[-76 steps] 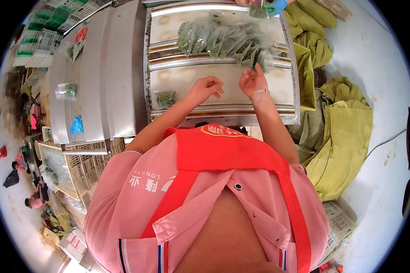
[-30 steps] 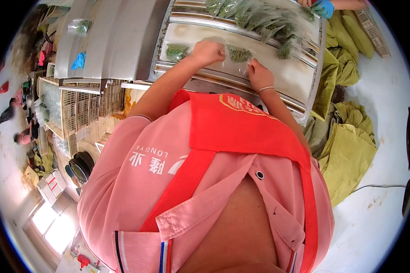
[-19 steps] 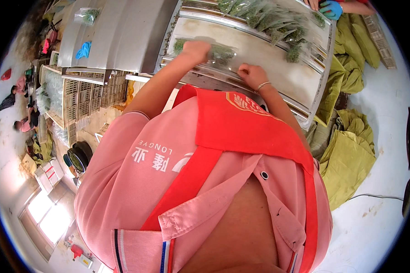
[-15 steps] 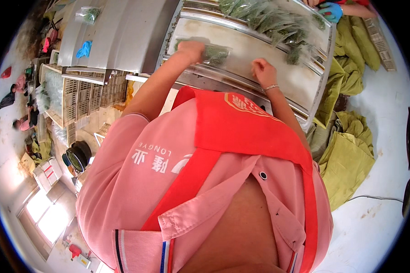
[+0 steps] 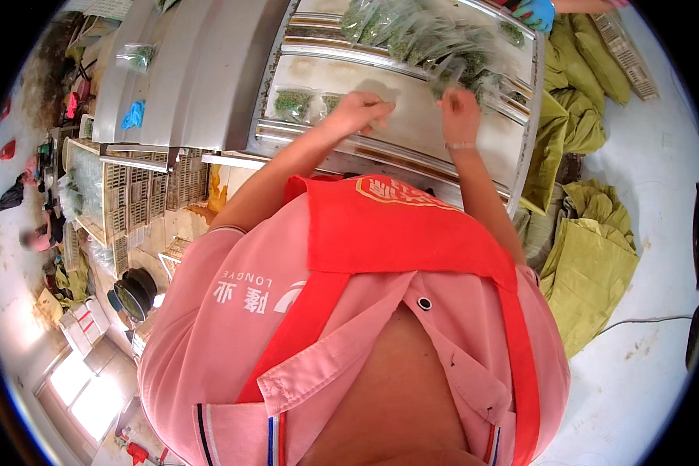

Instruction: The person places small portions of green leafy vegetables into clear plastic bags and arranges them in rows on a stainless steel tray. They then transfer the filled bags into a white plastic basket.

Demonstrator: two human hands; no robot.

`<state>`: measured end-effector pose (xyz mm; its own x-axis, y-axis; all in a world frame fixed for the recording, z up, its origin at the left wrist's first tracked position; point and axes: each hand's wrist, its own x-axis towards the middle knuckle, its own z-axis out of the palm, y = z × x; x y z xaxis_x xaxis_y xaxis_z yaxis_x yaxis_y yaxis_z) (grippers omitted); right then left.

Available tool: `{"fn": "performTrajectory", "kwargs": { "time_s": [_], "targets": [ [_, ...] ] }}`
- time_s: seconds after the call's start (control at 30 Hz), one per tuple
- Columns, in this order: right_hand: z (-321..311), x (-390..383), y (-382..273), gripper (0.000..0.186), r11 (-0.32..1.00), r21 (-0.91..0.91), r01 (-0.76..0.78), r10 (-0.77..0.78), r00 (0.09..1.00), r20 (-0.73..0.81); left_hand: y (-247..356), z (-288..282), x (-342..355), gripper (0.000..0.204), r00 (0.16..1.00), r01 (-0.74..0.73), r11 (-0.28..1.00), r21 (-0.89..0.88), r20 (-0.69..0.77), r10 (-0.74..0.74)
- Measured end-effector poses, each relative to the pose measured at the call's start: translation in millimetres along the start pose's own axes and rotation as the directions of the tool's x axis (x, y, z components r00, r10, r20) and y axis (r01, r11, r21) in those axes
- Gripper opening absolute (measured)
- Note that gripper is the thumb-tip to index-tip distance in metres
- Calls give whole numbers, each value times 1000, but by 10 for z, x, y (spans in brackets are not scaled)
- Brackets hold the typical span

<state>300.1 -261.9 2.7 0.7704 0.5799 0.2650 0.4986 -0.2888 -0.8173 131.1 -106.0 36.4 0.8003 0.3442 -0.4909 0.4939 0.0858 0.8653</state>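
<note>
Two clear plastic bags of small green leaves lie flat in the near white lane: one bag [image 5: 293, 103] at its left end, another bag [image 5: 329, 104] partly behind my left wrist. Just right of them my left hand [image 5: 359, 113] hovers over the lane, fingers apart and seemingly holding nothing. Above the lane's right part, my right hand [image 5: 460, 107] is closed, with fingertips at the near edge of a heap of bagged greens [image 5: 419, 35]. It appears to pinch a bag of greens [image 5: 443, 79]; the fingers partly hide the grip.
Metal rails [image 5: 357, 54] separate the lanes. On the left, a grey metal surface [image 5: 202, 70] carries another bag [image 5: 136, 57] and a blue glove [image 5: 133, 115]. A co-worker's blue-gloved hand [image 5: 536, 13] shows at far right, beside yellow-green sacks [image 5: 590, 279]. Plastic crates [image 5: 136, 194] stand at left.
My left hand has moved right, off the bags at the lane's left end. My right hand has reached farther away, up to the edge of the heap. The view has shifted slightly.
</note>
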Motion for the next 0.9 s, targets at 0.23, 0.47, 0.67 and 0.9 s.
{"fn": "performTrajectory", "kwargs": {
  "time_s": [0.23, 0.47, 0.67, 0.9],
  "targets": [
    [-201, -780, 160, 11, 959, -9, 284, -277, 943, 185, -248, 435, 170, 38, 967, 254, 902, -350, 116, -228],
    [-328, -613, 81, 18, 177, 186, -966, 613, 257, 747, -348, 388, 183, 30, 931, 362, 872, -330, 175, -320],
    [-298, -505, 291, 13, 421, 161, -893, 473, 367, 801, -200, 180, 301, 28, 974, 111, 985, 130, 182, -134],
    [-242, -302, 268, 10, 954, -287, 85, 62, 883, 466, -103, 135, 329, 26, 973, -214, 598, 772, 116, 199]
  ]
}}
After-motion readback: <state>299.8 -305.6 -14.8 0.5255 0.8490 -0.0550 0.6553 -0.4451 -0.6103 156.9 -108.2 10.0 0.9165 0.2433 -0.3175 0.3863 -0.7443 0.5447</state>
